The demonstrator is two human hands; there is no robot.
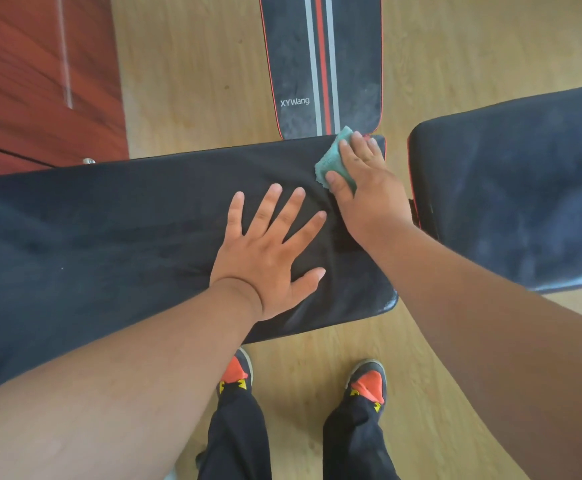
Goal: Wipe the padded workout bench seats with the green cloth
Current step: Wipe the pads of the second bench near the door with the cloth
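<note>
The head view looks down on a wide black padded bench seat point(109, 237), where the left hand point(272, 254) lies flat at the centre, fingers spread, holding nothing. At about one o'clock from it, the right hand point(365, 181) presses a small green cloth point(332, 157) onto the seat's far right corner, fingers loosely curled over it. A striped black pad marked XYWang point(320, 64) lies at twelve o'clock and another dusty black padded seat point(511, 192) at three o'clock, on the light wooden floor point(185, 81).
</note>
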